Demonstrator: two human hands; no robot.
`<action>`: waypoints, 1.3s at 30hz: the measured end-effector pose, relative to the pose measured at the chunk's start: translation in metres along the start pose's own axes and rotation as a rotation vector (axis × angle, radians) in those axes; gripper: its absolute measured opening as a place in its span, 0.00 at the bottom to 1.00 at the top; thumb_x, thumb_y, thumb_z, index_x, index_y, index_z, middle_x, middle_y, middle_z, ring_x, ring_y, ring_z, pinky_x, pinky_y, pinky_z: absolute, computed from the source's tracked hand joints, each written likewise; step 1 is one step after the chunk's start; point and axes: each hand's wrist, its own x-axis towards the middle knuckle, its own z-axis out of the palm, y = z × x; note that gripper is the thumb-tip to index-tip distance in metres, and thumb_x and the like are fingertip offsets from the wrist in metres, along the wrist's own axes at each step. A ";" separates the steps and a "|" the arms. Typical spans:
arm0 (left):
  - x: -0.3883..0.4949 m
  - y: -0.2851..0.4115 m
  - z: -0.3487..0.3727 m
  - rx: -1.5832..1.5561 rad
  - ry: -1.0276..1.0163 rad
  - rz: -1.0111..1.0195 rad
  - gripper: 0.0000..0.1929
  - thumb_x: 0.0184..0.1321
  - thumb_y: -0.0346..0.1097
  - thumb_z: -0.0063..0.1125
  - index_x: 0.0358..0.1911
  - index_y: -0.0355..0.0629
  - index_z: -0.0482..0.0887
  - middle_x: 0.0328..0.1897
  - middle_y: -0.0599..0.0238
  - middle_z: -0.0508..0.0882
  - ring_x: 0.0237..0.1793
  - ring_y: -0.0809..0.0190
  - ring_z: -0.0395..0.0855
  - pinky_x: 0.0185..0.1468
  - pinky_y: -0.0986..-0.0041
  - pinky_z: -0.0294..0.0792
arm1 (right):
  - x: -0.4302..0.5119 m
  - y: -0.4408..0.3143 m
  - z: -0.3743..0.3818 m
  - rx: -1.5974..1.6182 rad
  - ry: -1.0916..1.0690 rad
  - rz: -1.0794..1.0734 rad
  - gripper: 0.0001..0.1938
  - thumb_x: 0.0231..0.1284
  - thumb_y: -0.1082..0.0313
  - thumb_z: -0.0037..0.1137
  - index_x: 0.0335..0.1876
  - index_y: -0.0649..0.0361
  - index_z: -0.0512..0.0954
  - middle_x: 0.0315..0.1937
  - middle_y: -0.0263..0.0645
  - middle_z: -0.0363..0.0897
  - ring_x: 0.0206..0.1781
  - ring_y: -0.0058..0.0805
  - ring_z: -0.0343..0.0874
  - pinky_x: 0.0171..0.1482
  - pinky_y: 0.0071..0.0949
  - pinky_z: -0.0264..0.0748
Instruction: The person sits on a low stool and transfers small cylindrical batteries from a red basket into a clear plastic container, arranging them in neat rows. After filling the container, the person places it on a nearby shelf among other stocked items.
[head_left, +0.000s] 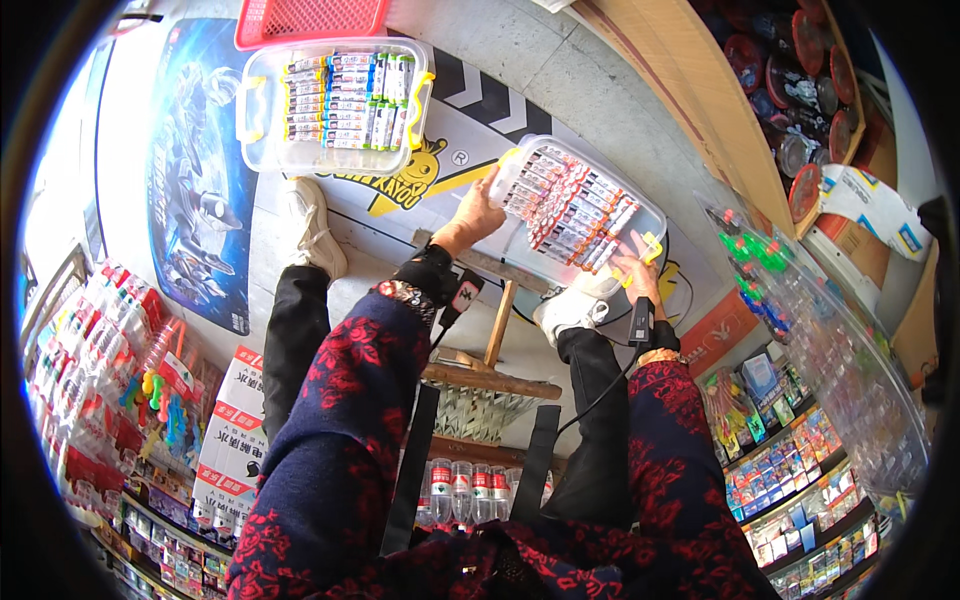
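Observation:
In front of me is a clear plastic storage box (645, 214) with yellow latch handles, turned at a slant. Inside it, small tube-shaped packets (570, 202) with red, white and orange wrappers lie in rows. My left hand (478, 216) grips the box's left end, below one yellow handle. At the opposite end, the fingers of my right hand (637, 271) hold the near corner beside the other handle. Farther left stands a second clear box (262, 154), also with yellow handles. It contains similar packets (349, 97) in yellow, blue and green wrappers.
A red plastic basket (315, 19) touches the second box's far side. A printed mat (480, 105) lies under the boxes. Between my legs is a low wooden stool with a woven seat (480, 409). Hanging packaged goods (97, 375) are at left, display racks (787, 457) and cardboard (675, 82) at right.

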 end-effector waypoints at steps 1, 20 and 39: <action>-0.006 -0.001 -0.003 0.027 -0.002 -0.017 0.36 0.39 0.25 0.44 0.60 0.40 0.53 0.52 0.40 0.65 0.54 0.44 0.63 0.58 0.68 0.57 | -0.007 0.000 0.005 -0.030 0.019 0.003 0.33 0.44 0.79 0.44 0.62 0.56 0.52 0.52 0.47 0.65 0.45 0.34 0.73 0.46 0.30 0.71; -0.345 0.191 -0.156 -0.345 0.205 0.035 0.16 0.36 0.24 0.47 0.35 0.31 0.73 0.24 0.71 0.71 0.24 0.73 0.67 0.26 0.80 0.61 | -0.307 -0.173 0.139 -0.205 -0.181 -0.138 0.17 0.42 0.73 0.56 0.42 0.65 0.72 0.24 0.31 0.72 0.24 0.19 0.71 0.25 0.19 0.69; -0.646 0.470 -0.284 -0.300 0.421 0.476 0.12 0.37 0.25 0.49 0.30 0.33 0.74 0.23 0.65 0.73 0.23 0.66 0.72 0.26 0.79 0.66 | -0.649 -0.449 0.267 -0.259 -0.685 -0.598 0.21 0.48 0.66 0.57 0.47 0.66 0.66 0.20 0.24 0.65 0.19 0.08 0.62 0.20 0.12 0.60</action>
